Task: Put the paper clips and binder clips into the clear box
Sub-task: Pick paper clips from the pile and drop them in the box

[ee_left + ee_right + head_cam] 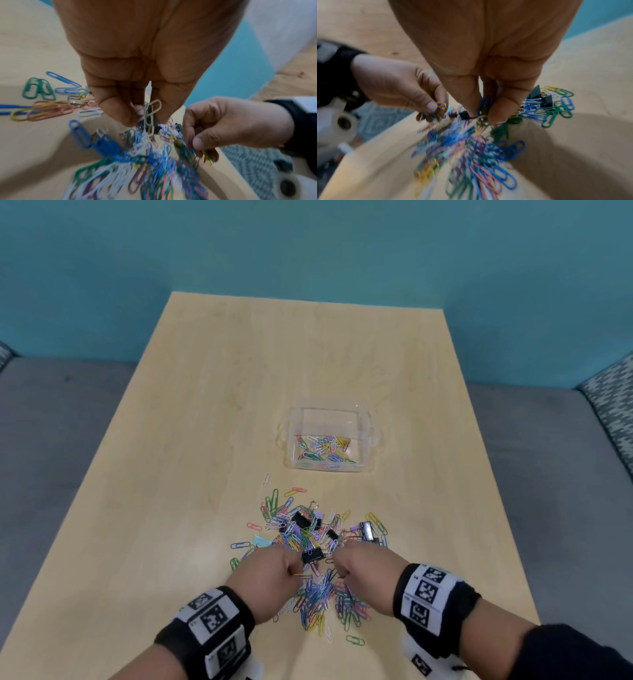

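A heap of coloured paper clips (318, 587) with several black binder clips (303, 520) lies on the near half of the wooden table (212, 412). My left hand (270, 571) is curled over the heap's left side and pinches a few paper clips (150, 115) between thumb and fingers. My right hand (363, 565) is curled over the right side and pinches a bunch of clips (483, 109). The clear box (329, 440) stands farther back on the table, upright, with several paper clips lying in it.
Stray clips (265, 479) lie between the heap and the box. A pale blue slip (260, 540) lies at the heap's left edge. Grey cushioned seats (51, 422) flank the table on both sides, and a teal wall (308, 251) stands behind.
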`<state>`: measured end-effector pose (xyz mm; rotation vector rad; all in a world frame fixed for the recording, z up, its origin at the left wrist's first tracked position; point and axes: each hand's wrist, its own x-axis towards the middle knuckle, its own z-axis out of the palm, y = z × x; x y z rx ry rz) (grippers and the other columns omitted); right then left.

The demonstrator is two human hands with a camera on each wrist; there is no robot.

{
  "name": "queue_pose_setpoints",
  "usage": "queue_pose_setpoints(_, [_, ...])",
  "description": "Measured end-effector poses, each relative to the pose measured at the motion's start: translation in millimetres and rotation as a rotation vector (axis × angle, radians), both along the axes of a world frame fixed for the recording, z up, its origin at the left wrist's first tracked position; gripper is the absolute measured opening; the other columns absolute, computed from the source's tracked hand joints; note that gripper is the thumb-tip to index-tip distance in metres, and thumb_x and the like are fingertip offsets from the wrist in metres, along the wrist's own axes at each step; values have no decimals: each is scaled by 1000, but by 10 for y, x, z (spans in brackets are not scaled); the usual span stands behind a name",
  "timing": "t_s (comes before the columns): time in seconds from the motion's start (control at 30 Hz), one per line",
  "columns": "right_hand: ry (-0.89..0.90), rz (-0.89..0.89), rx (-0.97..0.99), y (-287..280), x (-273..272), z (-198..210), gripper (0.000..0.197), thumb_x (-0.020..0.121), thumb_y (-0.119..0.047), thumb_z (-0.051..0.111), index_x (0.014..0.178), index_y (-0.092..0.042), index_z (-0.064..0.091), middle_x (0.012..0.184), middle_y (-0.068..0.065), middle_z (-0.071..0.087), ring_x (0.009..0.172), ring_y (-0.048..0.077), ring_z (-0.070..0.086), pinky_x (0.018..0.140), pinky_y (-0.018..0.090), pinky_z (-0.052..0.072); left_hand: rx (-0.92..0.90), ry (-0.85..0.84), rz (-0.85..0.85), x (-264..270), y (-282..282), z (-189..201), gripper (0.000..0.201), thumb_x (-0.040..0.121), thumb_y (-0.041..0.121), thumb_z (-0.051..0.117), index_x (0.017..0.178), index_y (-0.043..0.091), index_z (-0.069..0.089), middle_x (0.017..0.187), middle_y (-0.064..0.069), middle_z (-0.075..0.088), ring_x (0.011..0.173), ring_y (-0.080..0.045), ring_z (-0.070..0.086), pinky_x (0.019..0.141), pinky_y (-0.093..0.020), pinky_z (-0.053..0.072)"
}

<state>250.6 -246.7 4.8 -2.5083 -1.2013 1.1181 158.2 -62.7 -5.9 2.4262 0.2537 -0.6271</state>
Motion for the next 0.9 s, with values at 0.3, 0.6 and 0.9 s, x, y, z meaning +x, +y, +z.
queue_pose_setpoints(0.3, [706,-812,344,68,703,199,18,83,6,61,77,-10,58,71,11,63,43,17,55,42,25,45,-669,158,447,601,355,281,4,76,11,73,74,10,69,70,-6,68,53,-17,55,55,-29,46])
queue_pose_setpoints(0.6, [719,-1332,719,559,1448,297,17,90,6,55,78,-7,52,92,16,57,68,28,61,58,34,58,-644,-139,736,1675,396,338,2,84,4,66,83,5,65,78,-15,61,56,-19,55,52,-24,54])
queue_pose_setpoints(0.9, [-10,-693,259,-63,1287,233,32,98,-30,47,124,-15,56,123,9,60,110,26,57,94,42,48,74,-224,308,1141,845,159,38,94,34,50,130,23,53,131,-4,55,111,-19,56,97,-34,43])
